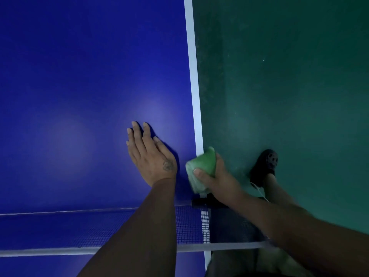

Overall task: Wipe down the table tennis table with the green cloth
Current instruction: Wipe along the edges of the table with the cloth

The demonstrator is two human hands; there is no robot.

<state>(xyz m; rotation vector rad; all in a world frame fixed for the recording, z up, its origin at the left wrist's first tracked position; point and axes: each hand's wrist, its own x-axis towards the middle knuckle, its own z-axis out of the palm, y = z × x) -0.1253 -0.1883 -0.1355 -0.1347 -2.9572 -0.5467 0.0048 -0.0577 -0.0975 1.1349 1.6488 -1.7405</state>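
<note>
Two hands are up by the net [187,226]: the left hand [151,156] lies flat on the blue table tennis table [79,76], fingers straight, just inside the white side line [194,86]. The right hand [217,178] clutches the folded green cloth [199,166], thumb clamped on top, right at the table's edge, above the green floor [289,76].

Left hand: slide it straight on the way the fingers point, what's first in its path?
Nothing, as far as the frame shows. The left hand lies flat on the table, pointing away from the net, roughly along the white side line; only bare blue surface ahead.
</note>
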